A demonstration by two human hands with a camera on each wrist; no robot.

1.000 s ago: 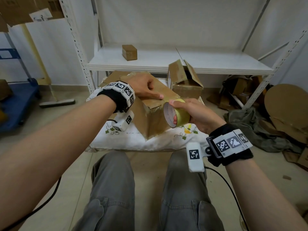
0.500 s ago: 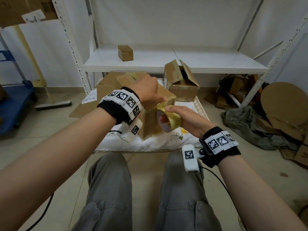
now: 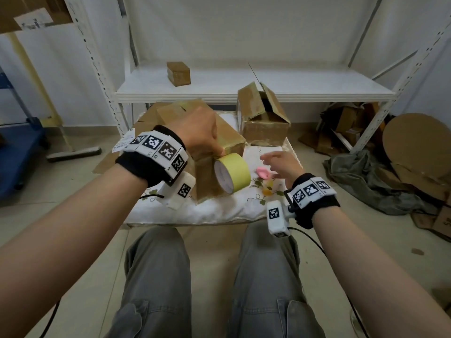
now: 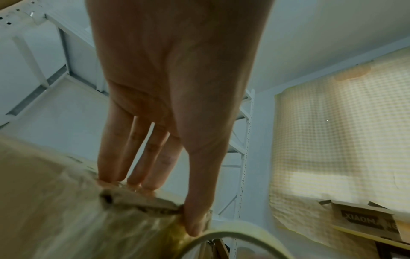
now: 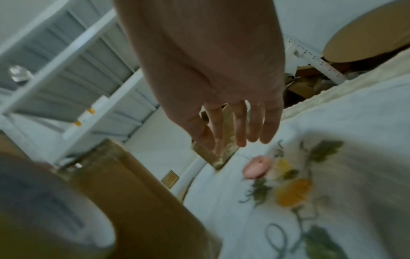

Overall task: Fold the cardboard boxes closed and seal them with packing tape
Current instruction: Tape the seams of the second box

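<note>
A person's left hand point(image 3: 195, 132) presses straight fingers and thumb on the near corner of a cardboard box point(image 3: 219, 164) on a white cloth point(image 3: 207, 211), where a roll of tape point(image 3: 233, 173) hangs, while the right hand point(image 3: 280, 164), fingers loosely spread and holding nothing, hovers above a small pink object point(image 3: 264, 173).

Cardboard box point(image 3: 227, 140): matt brown, glossy taped edge. Tape roll point(image 3: 233, 172): smooth yellowish film. Cushion point(image 3: 212, 211): embroidered white cloth.
</note>
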